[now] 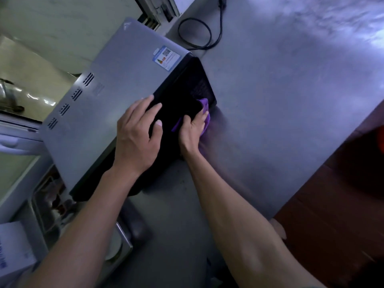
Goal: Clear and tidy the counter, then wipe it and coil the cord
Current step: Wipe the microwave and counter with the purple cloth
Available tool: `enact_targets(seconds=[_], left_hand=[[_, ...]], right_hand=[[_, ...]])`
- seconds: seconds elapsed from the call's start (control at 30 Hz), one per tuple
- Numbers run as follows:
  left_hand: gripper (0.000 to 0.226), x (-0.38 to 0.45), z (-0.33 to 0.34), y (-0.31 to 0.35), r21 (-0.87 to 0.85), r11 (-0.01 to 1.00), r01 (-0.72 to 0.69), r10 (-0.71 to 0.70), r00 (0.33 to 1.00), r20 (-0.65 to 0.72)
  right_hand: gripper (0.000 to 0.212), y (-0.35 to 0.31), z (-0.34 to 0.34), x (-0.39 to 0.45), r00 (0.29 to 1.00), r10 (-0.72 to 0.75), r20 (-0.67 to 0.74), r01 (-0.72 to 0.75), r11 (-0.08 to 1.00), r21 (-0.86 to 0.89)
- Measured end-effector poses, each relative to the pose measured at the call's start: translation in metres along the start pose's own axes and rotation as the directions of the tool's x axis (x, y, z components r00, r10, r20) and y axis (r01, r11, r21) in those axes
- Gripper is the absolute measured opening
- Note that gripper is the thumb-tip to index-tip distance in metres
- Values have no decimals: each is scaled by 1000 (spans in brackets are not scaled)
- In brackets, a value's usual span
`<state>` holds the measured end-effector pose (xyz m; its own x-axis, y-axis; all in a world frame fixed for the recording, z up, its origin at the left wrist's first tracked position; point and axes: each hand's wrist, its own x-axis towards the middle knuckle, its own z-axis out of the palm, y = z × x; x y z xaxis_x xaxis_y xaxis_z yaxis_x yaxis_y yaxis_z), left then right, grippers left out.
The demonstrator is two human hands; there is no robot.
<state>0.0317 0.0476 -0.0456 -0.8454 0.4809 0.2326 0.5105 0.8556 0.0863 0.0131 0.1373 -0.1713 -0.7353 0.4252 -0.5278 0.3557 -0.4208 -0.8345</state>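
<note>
From the head view, a grey microwave (116, 84) sits on the left of the steel worktop (280, 100). The left hand (137, 129) lies flat with loose fingers on its top front edge, holding it steady. The right hand (194, 129) grips a purple cloth (204, 106) against the dark door, low by the worktop. The cloth looks soft and light, best bunched in the fist. The black cord (195, 34) lies looped at the far side; it looks bendy and is easiest taken near the plug.

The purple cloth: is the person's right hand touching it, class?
Touching. The head view shows the right hand with its fingers curled over the purple cloth, pressing it against the black front of the microwave.
</note>
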Motion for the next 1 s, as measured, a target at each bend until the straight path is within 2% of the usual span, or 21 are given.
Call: enact_targets(seconds=[0.2,0.37,0.6,0.8,1.0], left_hand=[[42,-70,-23,-38,34,998,55,-56,998,28],[43,-140,-42,-81,58,991,120,-120,993,10],[39,-197,-58,-103,64,979,196,-195,981,-18],[37,-226,-52,-108,10,963,269,-267,959,-95],[35,-254,-27,-85,-219,892,395,-437,879,-192]], right_hand=[[70,50,46,-74,993,74,93,-71,997,-35],[71,88,72,-139,987,14,162,1,996,-92],[72,119,98,-199,968,-11,250,44,991,-128],[66,121,78,-211,954,-14,299,51,992,-118],[43,125,26,-189,927,71,369,-1,982,-187]])
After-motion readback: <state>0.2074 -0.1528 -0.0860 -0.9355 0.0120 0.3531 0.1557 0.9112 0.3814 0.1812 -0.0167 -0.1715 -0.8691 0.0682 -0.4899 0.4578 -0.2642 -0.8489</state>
